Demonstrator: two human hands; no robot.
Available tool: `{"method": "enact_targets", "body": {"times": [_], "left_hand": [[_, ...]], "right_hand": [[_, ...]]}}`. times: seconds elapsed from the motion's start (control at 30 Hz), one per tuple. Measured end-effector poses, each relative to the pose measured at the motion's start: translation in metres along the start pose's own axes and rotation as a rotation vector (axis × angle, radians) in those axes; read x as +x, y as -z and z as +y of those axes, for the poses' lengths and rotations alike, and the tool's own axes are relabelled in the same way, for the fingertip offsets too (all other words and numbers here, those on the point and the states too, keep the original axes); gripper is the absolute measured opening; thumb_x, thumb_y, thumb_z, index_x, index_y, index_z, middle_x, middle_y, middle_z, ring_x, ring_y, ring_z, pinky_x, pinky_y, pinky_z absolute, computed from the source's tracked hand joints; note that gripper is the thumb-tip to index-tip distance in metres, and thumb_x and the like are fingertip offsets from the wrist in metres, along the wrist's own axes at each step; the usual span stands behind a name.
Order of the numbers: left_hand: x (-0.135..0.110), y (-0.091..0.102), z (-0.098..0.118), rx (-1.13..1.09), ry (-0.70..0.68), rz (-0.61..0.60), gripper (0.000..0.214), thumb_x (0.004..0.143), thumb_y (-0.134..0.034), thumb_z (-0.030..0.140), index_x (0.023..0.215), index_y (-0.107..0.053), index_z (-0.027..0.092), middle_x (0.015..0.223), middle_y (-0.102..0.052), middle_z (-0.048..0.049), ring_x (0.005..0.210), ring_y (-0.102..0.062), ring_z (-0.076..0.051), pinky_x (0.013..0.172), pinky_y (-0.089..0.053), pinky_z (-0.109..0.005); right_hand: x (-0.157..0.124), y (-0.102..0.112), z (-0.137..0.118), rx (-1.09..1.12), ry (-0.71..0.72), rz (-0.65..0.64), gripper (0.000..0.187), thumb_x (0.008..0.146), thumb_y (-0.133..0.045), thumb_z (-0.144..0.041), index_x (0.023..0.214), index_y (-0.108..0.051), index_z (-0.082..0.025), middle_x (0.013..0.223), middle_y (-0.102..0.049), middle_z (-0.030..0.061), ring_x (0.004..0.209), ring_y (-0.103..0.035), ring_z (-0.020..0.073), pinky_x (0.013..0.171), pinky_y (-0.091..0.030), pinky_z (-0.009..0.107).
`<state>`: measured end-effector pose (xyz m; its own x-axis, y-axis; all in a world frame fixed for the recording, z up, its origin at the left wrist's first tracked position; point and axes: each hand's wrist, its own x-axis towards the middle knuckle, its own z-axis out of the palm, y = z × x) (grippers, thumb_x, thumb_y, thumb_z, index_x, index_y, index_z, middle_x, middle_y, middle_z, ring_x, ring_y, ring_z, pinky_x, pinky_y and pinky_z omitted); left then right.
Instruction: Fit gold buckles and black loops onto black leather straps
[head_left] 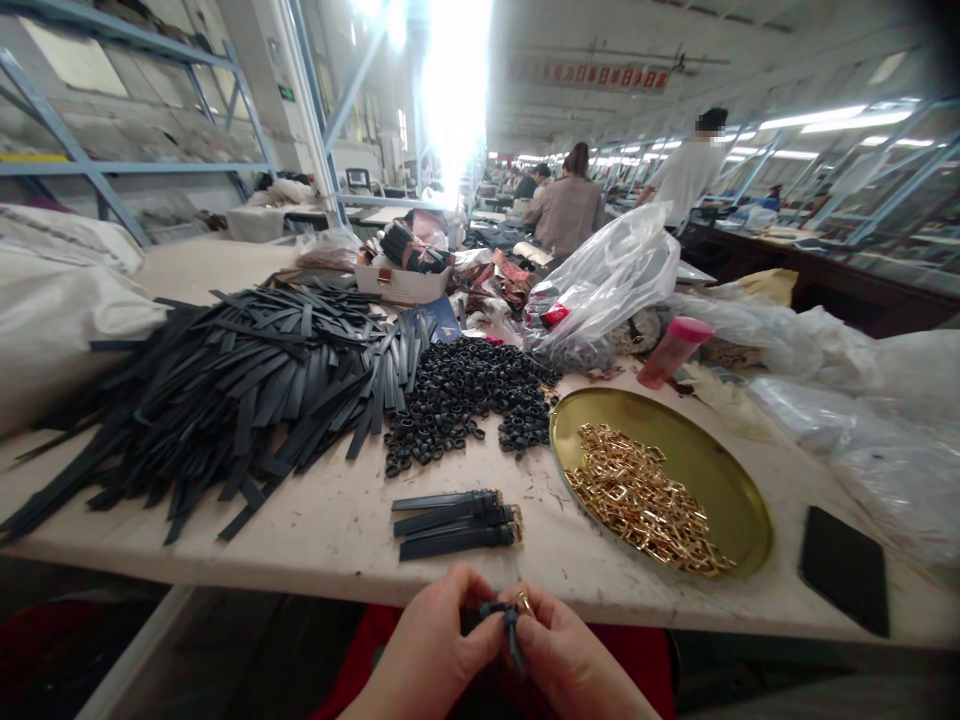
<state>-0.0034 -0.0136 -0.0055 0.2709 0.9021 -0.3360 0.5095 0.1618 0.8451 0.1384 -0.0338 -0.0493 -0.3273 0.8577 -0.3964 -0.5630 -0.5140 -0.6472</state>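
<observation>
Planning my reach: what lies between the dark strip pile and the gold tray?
Head view: heaped black loops, plus buckled straps nearer the camera.

A factory workshop: beyond the right grip [559,640], a tabletop [315,545] bears heaped black straps [277,370] and 1 tray [675,422] of gold buckles [637,495]; farther off, people [571,215] under strip lights [814,117].
</observation>
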Motion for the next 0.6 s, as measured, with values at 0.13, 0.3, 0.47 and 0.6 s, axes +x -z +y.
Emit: {"method": "enact_targets", "body": {"times": [0.13, 0.3, 0.47, 0.6], "left_hand": [[-0.002, 0.003, 0.001, -0.139, -0.029, -0.086, 0.015, 0.073, -0.056, 0.029, 0.078, -0.059, 0.016, 0.073, -0.065, -0.0007, 0.069, -0.055, -0.015, 0.061, -0.039, -0.023], [0.003, 0.001, -0.006, -0.447, 0.071, -0.19, 0.018, 0.069, -0.059, 0.025, 0.083, -0.057, 0.013, 0.065, -0.06, 0.0008, 0.06, -0.053, -0.012, 0.057, -0.04, -0.023], [0.011, -0.006, -0.019, -0.631, 0.13, -0.263, 0.021, 0.069, -0.06, 0.024, 0.087, -0.058, 0.012, 0.07, -0.062, -0.0007, 0.062, -0.056, -0.011, 0.06, -0.042, -0.023], [0.013, -0.009, -0.019, -0.657, 0.243, -0.299, 0.018, 0.065, -0.058, 0.017, 0.082, -0.058, 0.012, 0.065, -0.063, 0.0009, 0.055, -0.056, -0.009, 0.055, -0.042, -0.02]], "right_hand": [[-0.001, -0.002, -0.009, -0.101, 0.067, 0.066, 0.036, 0.058, -0.074, -0.045, 0.064, -0.053, -0.016, 0.055, -0.05, -0.0042, 0.053, -0.044, 0.0092, 0.053, -0.034, 0.021], [0.005, 0.003, -0.009, -0.528, 0.352, 0.365, 0.028, 0.066, -0.067, -0.042, 0.075, -0.049, -0.021, 0.057, -0.048, -0.0064, 0.049, -0.042, 0.0101, 0.049, -0.035, 0.022], [0.003, 0.008, -0.014, -0.929, 0.319, 0.145, 0.011, 0.077, -0.052, -0.03, 0.083, -0.053, -0.021, 0.061, -0.054, -0.0034, 0.054, -0.05, 0.0133, 0.052, -0.037, 0.024], [-0.002, 0.011, -0.023, -1.196, 0.335, 0.009, 0.01, 0.08, -0.046, -0.026, 0.077, -0.055, -0.021, 0.066, -0.058, 0.0, 0.059, -0.052, 0.015, 0.055, -0.038, 0.025]]}}
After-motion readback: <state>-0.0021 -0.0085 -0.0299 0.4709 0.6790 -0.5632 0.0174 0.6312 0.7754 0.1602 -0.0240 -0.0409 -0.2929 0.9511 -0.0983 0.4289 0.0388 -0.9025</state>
